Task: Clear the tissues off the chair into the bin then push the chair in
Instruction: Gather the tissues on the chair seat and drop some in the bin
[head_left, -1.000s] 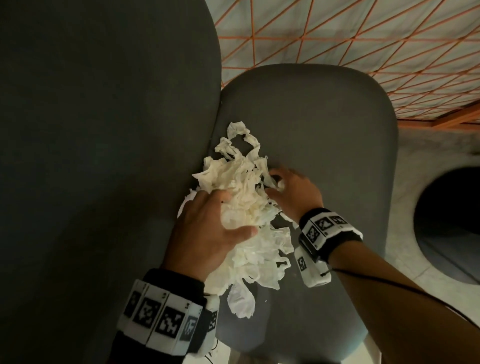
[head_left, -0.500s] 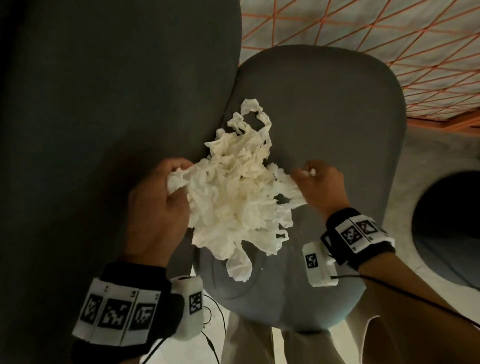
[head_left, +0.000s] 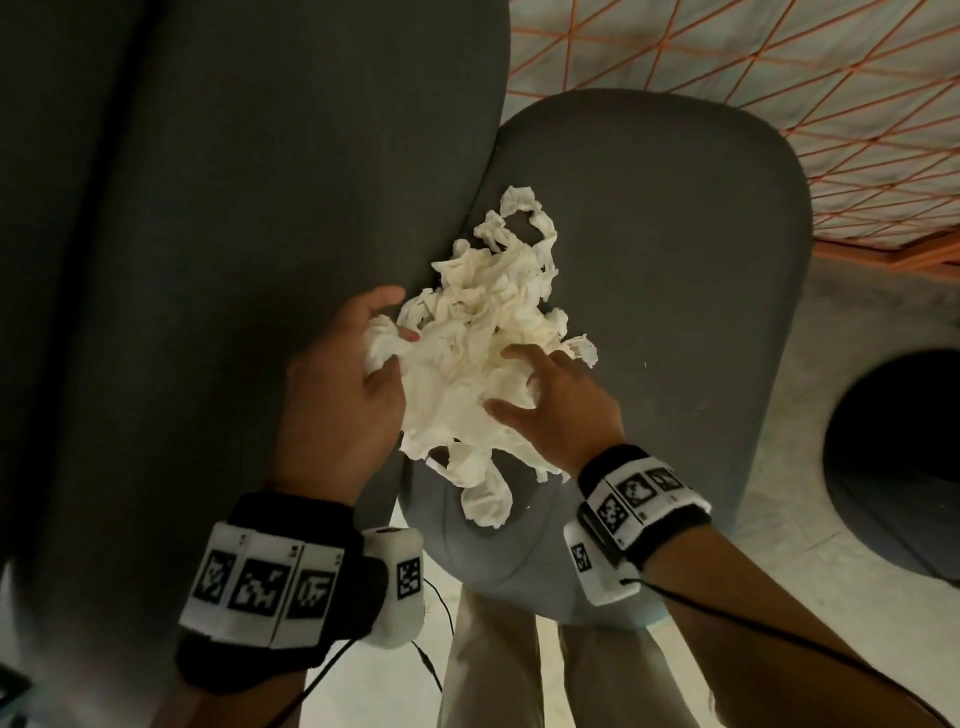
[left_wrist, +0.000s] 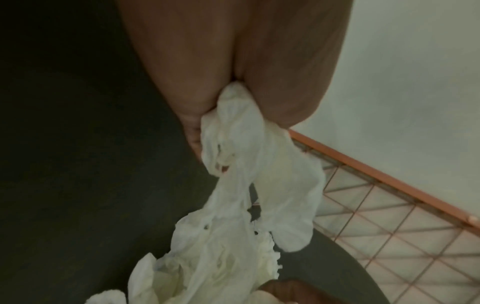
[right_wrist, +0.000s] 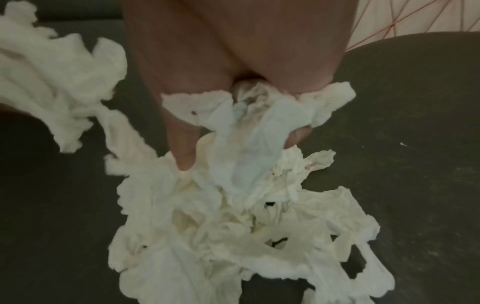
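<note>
A heap of crumpled white tissues (head_left: 483, 338) lies on the grey chair seat (head_left: 675, 312), beside the tall grey chair back (head_left: 234, 260). My left hand (head_left: 387, 322) grips the heap's left edge, thumb and fingers curled round a wad; the left wrist view shows the tissue (left_wrist: 233, 205) trailing from my left hand (left_wrist: 233, 92). My right hand (head_left: 519, 382) lies on the near right of the heap with its fingers dug in. In the right wrist view a bunch of tissue (right_wrist: 221, 216) is caught in my right hand (right_wrist: 241, 127). One strand hangs over the seat's near edge.
A dark round opening (head_left: 904, 457), seemingly the bin, stands on the pale floor right of the chair. An orange grid surface (head_left: 727, 62) lies beyond the seat. My legs in beige trousers (head_left: 493, 649) stand at the seat's near edge. Tiny tissue crumbs dot the seat.
My right hand has moved left from the heap's right edge onto its near side. The two hands have drawn closer together, bunching the tissues between them.
</note>
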